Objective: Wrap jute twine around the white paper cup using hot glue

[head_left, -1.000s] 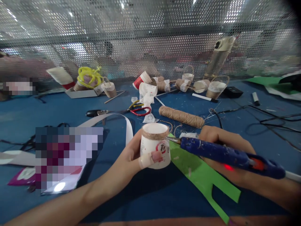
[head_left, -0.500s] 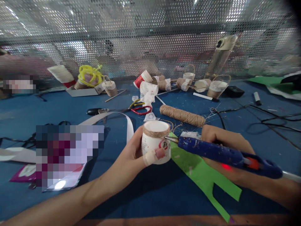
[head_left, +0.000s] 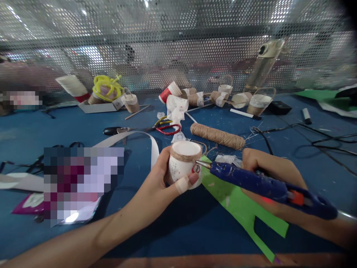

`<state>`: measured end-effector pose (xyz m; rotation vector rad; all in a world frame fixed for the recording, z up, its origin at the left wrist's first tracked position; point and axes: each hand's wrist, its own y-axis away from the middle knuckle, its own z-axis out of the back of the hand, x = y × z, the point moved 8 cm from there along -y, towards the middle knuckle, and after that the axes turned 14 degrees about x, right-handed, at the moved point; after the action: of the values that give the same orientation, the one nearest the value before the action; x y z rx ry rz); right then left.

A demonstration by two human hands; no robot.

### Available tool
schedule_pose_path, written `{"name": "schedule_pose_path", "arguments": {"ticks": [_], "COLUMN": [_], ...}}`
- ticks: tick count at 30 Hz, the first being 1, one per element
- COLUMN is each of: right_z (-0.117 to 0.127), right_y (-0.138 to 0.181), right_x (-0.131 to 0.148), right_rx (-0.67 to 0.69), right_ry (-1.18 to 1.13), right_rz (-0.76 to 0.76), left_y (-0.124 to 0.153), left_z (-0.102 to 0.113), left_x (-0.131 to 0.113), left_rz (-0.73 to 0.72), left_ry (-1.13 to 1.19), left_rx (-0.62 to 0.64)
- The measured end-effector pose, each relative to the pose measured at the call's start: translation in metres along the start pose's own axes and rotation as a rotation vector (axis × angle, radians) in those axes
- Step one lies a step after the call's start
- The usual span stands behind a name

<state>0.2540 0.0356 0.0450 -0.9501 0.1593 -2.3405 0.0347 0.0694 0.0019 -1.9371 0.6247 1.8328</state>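
Note:
My left hand [head_left: 164, 186] is closed around a white paper cup [head_left: 178, 169] with printed marks, its thumb wrapped in a light bandage across the front. Twine [head_left: 185, 156] circles the cup just under its rim. In my right hand [head_left: 275, 167] is a blue glue gun [head_left: 251, 180], its metal nozzle at the right side of the cup, by the lower edge of the twine. Whether the nozzle touches the cup I cannot tell. A loose strand of twine trails behind the cup toward a twine roll [head_left: 217, 136].
Green paper [head_left: 234, 201] lies beneath the glue gun. Behind are scissors [head_left: 169, 129], twine-wrapped cups [head_left: 195, 98], a bottle [head_left: 263, 65] and a perforated metal screen [head_left: 178, 44]. A white strip [head_left: 154, 149] curls left of the cup; black cables [head_left: 315, 143] run at right.
The cup has turned slightly in my left hand, its red mark now farther right and partly behind the thumb. The glue gun's rear has dipped a little while its nozzle stays by the twine.

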Motion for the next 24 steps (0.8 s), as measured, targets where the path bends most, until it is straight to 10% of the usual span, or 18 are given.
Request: {"name": "schedule_pose_path", "arguments": {"ticks": [24], "right_z": [0.007], "right_y": [0.001], "right_x": [-0.008], "right_rx": [-0.016], "right_ry": [0.063], "right_rz": [-0.126], "left_y": [0.0], "left_z": [0.0], "left_x": [0.001], "left_rz": [0.009], "left_ry": [0.071], "left_rx": [0.024]}}
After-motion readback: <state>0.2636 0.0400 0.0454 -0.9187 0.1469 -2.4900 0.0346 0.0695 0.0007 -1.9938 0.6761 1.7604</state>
